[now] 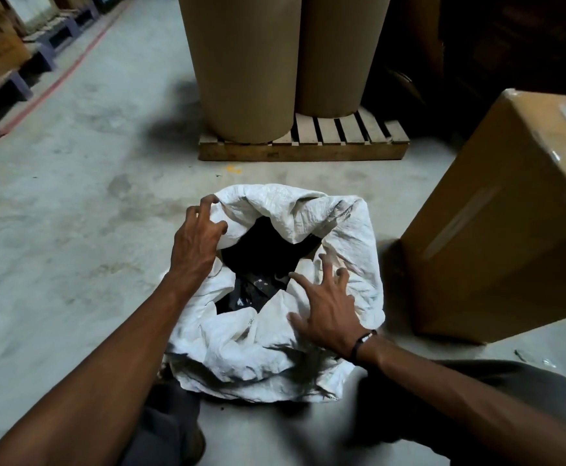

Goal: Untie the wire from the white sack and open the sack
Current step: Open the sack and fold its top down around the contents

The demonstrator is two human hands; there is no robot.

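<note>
Two brown rolls (275,62) stand far on a pallet (342,142), carton (497,223) right. I see the white sack (275,344) near centre on the floor, mouth open. Left hand (196,243) pinches its left rim; right hand (328,311) lies splayed, unclenched, on the right fold.

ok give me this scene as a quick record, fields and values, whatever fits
setting: concrete floor, indoors
sack: white sack standing on the floor, mouth open
contents: something dark inside, too dim to identify
wire: none visible
left hand: left hand on the sack's far left rim, fingers curled over the edge
right hand: right hand spread flat on the near right rim
wrist: dark band on the right wrist
nearby: cardboard box tilted to the right; two brown rolls on a wooden pallet behind
</note>
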